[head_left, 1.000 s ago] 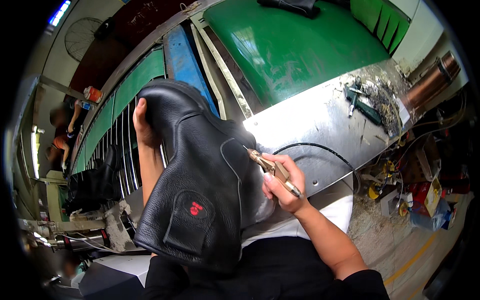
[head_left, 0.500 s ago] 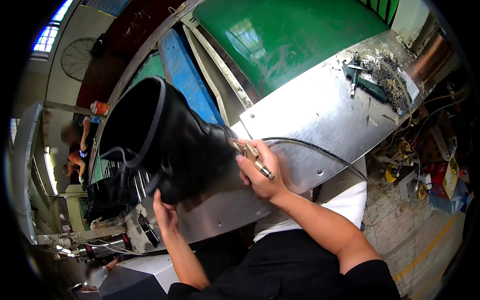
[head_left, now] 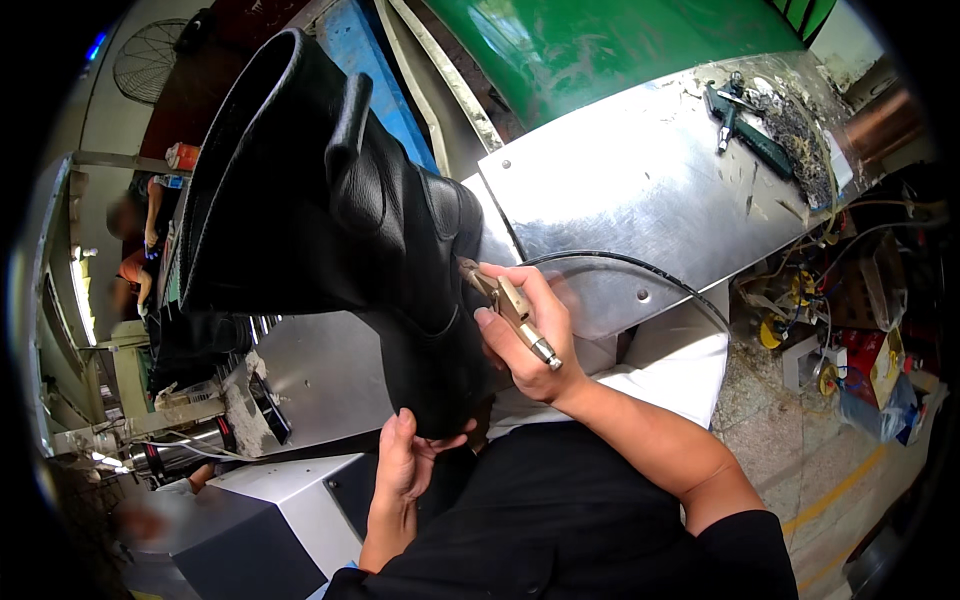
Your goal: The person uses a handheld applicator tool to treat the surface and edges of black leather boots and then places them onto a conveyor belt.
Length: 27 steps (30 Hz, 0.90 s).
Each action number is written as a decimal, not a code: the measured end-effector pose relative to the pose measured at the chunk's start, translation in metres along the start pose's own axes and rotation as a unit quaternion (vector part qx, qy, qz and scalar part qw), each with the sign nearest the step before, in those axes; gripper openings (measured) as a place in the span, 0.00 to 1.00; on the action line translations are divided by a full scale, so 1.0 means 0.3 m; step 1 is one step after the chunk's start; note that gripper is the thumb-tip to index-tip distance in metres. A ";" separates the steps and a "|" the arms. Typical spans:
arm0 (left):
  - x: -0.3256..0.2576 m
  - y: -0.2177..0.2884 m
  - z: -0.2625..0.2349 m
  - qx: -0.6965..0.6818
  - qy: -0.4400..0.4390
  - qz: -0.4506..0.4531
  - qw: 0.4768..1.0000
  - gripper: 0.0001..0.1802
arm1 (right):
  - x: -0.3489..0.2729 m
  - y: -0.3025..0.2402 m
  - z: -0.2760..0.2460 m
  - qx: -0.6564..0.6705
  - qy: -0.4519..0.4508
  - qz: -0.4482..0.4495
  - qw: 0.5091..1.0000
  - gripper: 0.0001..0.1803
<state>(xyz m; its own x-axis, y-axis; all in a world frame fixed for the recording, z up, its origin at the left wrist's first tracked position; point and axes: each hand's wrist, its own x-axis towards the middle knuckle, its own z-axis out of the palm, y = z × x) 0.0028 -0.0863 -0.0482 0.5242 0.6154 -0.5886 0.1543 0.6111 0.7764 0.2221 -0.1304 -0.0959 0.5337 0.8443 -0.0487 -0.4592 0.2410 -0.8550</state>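
Note:
A large black leather boot (head_left: 400, 210) is tilted above the metal bench, its wide shaft opening facing the upper left. My left hand (head_left: 405, 460) grips the lower foot end of the boot, thumb in front and fingers curled underneath. In my right hand (head_left: 535, 335) is a slim brass-coloured hand tool (head_left: 518, 318) with a lever and a silver fitting at its back end. The tool's tip is at the right side of the boot, near the ankle; whether it touches the leather I cannot tell. A black hose (head_left: 640, 262) runs behind my right hand.
The shiny metal bench top (head_left: 610, 200) meets a green surface (head_left: 600, 50). At its far right lie a dark green glue-gun-like tool (head_left: 745, 130) and dark debris. Another black boot (head_left: 200, 345) is at the left. A grey-white box (head_left: 290, 505) stands at lower left. Co-workers are farther left.
The boot has turned, its foot end swinging down toward me and its shaft rising. My left hand has moved right and down with it; my right hand keeps the tool at the boot's side.

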 end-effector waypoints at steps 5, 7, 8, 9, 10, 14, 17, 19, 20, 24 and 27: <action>-0.005 -0.020 0.085 -0.046 -0.038 -0.018 0.998 0.37 | -0.051 -0.040 -0.035 0.024 -0.016 0.049 0.998 0.21; 0.000 -0.023 0.120 -0.062 -0.054 -0.025 0.996 0.37 | -0.084 -0.075 -0.054 0.043 -0.026 0.066 0.997 0.21; 0.002 -0.023 0.136 -0.071 -0.062 -0.030 0.995 0.37 | -0.102 -0.092 -0.065 0.046 -0.030 0.067 0.996 0.21; 0.003 -0.021 0.148 -0.073 -0.070 -0.036 0.994 0.37 | -0.119 -0.103 -0.081 0.049 -0.035 0.067 0.996 0.21; 0.007 -0.023 0.163 -0.077 -0.079 -0.043 0.993 0.37 | -0.142 -0.103 -0.110 0.064 -0.037 0.084 0.994 0.20; 0.024 -0.025 0.223 -0.112 -0.113 -0.074 0.985 0.36 | -0.241 -0.154 -0.163 0.066 -0.019 0.110 0.992 0.20; 0.051 -0.029 0.276 -0.137 -0.151 -0.107 0.973 0.36 | -0.312 -0.203 -0.206 0.085 0.018 0.131 0.988 0.20; 0.071 -0.032 0.333 -0.153 -0.168 -0.136 0.964 0.36 | -0.350 -0.239 -0.226 0.055 0.043 0.121 0.990 0.20; 0.084 -0.032 0.358 -0.155 -0.195 -0.148 0.957 0.37 | -0.367 -0.259 -0.232 0.047 0.061 0.118 0.990 0.20; 0.142 -0.036 0.472 -0.200 -0.260 -0.170 0.929 0.41 | -0.401 -0.292 -0.244 0.026 0.113 0.061 0.991 0.19; 0.200 -0.043 0.548 -0.222 -0.298 -0.172 0.912 0.45 | -0.384 -0.290 -0.243 0.020 0.156 -0.006 0.988 0.20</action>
<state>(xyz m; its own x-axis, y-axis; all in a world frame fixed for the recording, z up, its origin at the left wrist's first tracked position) 0.1699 -0.1393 -0.0565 0.8912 0.0493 -0.4509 0.1115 0.9397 0.3232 0.2522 -0.2835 -0.0535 0.7286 0.6547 -0.2013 -0.4763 0.2732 -0.8358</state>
